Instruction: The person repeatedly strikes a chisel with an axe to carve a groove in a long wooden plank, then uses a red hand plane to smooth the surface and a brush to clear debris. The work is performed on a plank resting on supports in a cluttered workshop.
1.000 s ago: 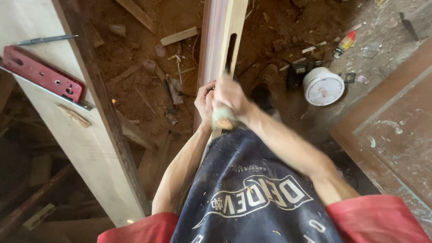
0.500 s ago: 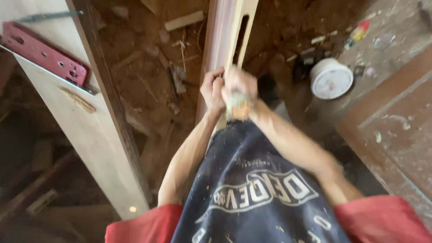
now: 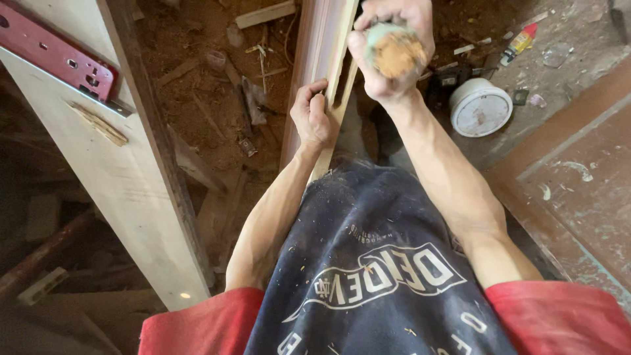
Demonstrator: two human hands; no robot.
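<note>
A long pale wooden post with a narrow slot cut through it stands upright in front of me. My left hand grips its near edge just below the slot. My right hand is raised higher, closed around a round tool handle whose worn orange-brown butt end faces the camera. The tool's working end is hidden behind my fist. My forearms reach up from a dark printed apron worn over a red shirt.
A wide pale board with a dark edge leans at the left, a red metal bar lying across its top. Wood scraps and sawdust litter the floor. A white round tub, a small glue bottle and a brown panel lie right.
My right hand has risen with the handle and come away from my left hand, which has stayed on the post's edge. The camera has moved closer.
</note>
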